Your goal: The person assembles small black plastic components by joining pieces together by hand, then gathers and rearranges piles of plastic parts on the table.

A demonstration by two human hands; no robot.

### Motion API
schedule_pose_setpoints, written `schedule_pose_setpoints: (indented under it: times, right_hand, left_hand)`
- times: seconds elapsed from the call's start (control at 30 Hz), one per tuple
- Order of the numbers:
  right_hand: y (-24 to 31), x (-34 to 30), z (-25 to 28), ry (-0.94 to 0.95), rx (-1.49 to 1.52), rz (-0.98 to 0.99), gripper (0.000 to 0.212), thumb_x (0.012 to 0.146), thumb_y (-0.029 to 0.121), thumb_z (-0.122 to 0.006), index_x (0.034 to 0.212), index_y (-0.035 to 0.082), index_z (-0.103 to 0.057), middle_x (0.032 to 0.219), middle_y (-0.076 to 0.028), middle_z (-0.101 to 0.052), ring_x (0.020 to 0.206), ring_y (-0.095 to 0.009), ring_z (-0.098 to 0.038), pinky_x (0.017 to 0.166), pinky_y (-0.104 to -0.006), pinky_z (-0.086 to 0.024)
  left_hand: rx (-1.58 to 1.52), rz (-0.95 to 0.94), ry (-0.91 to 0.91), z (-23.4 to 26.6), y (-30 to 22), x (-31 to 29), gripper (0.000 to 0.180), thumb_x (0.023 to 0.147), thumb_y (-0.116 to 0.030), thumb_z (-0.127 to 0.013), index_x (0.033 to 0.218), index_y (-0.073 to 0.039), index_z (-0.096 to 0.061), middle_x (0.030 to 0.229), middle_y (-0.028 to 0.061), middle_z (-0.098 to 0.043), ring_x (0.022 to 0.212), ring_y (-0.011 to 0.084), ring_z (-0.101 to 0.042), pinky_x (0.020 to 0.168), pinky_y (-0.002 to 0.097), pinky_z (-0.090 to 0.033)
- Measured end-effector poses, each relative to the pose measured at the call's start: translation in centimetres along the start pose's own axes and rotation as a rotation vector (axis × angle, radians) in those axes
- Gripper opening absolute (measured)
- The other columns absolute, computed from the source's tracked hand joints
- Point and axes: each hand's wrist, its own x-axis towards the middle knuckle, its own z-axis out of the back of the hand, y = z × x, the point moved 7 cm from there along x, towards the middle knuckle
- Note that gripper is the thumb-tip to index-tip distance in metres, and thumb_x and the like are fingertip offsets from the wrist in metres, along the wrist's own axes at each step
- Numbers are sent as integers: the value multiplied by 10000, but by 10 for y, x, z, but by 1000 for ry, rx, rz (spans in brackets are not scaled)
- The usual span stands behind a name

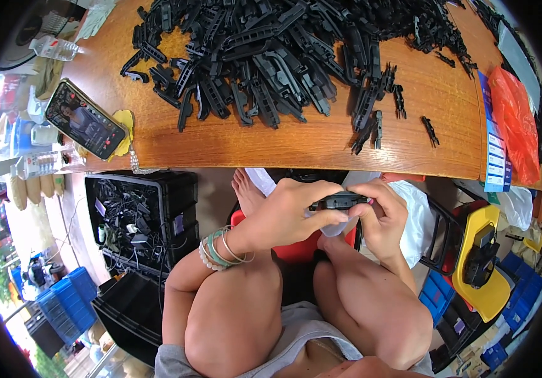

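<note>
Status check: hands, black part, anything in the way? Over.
Left hand, right hand: both gripping black part. Part held off wooden table. No obstruction seen at hands.

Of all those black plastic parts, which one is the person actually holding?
The black part gripped by the left hand and the right hand, clear of the wooden table; those in the heap lie on that table.

I see parts [277, 69] heaped on the table [252, 148], phone [85, 120] left, bag [514, 120] right; crate [185, 214] left of knees [230, 315], chair [496, 293] right.
</note>
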Motion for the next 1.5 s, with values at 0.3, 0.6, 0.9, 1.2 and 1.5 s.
schedule_pose_setpoints:
  times: [0.3, 0.6, 0.9, 1.2, 1.5]
  right_hand:
    - [-6, -4, -2, -10, 207, -156, 181, 766, 11, -672, 932, -33, -617, 796, -82, -631, 682, -118, -589, 638, -237, -466]
    - [-9, -4, -5, -24, 237, -148, 150, 780, 8, -656, 916, -34, -611, 782, -87, -645, 659, -124, -605, 613, -232, -473]
    - [-14, -6, -3, 33, 265, -139, 203, 807, 25, -641, 992, -39, -589, 856, -90, -636, 709, -129, -596, 652, -239, -472]
    - [-25, -3, -23, 61, 830, -406, 331, 841, 10, -572, 1147, -29, -453, 833, -70, -580, 642, -120, -572, 573, -228, -465]
    - [-17, -3, -21, 56, 838, -407, 294, 864, 44, -550, 1129, -34, -449, 811, -87, -587, 520, -132, -560, 478, -208, -419]
  left_hand:
    - [65, -10, -11, 0, -4, -2, 280, 771, -90, -697, 1024, -2, -614, 848, 123, -664, 718, 235, -655, 653, 277, -512]
    - [125, -80, -37, 2, -1, -2, 274, 757, -72, -694, 1012, -5, -619, 810, 114, -656, 676, 233, -640, 597, 293, -496]
    - [-14, -159, -84, -2, 1, -1, 250, 801, -137, -673, 991, -4, -579, 697, 120, -574, 557, 268, -566, 479, 347, -432]
    - [606, -382, -97, -17, -19, -8, 325, 753, -106, -689, 1008, 60, -573, 1005, 148, -600, 741, 214, -638, 488, 269, -482]
    - [555, -362, -109, -12, -29, -4, 354, 777, -113, -676, 1057, 65, -553, 922, 122, -616, 693, 188, -630, 499, 259, -482]
